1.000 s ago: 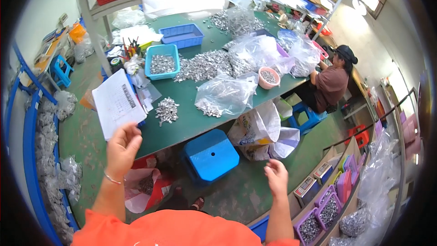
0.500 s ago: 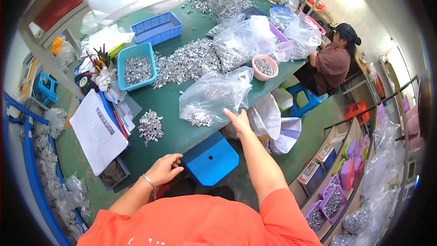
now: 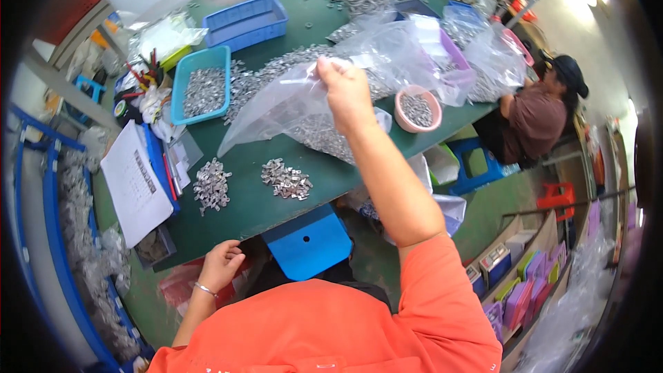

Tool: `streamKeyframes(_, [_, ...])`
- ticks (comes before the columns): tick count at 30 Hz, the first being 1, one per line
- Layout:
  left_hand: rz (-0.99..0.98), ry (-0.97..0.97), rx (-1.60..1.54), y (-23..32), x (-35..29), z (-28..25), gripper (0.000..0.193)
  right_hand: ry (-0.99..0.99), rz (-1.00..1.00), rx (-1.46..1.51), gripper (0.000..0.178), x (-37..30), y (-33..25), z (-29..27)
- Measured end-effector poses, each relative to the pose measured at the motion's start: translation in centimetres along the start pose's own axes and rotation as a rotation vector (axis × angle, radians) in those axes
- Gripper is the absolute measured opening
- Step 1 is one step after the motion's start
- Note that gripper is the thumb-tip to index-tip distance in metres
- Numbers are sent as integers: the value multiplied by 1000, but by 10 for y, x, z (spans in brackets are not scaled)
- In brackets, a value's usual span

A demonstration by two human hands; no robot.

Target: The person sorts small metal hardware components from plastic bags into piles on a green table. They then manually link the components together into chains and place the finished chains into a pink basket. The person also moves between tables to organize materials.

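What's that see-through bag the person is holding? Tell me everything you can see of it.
The clear plastic bag looks thin, soft and wrinkled. The person's right hand pinches it near the top, lifting part of the film above the green table. One side flares left to a pointed corner; the lower right part sags and looks filled with small silvery pieces. Whether its mouth is open isn't clear.

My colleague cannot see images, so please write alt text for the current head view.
A person's right hand holds up a clear plastic bag above a green table with piles of metal parts. The left hand is near the table's edge; a co-worker sits at right.
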State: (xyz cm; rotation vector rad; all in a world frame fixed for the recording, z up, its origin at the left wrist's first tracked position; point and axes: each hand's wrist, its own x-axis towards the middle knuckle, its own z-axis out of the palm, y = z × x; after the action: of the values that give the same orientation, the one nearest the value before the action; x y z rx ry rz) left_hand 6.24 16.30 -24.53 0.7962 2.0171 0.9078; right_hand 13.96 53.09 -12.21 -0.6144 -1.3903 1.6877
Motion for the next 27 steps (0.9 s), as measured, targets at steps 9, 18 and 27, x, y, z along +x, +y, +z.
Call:
streamKeyframes(9, [21, -28, -69, 17, 11, 38, 33, -209, -275, 204, 14, 97, -57, 30])
streamKeyframes(18, [-34, -101, 54, 3, 45, 32, 32, -113, 154, -59, 36, 114, 45, -50])
streamKeyframes(27, [257, 119, 147, -5, 128, 39, 37, -64, 341, -321, 44, -36, 114, -118])
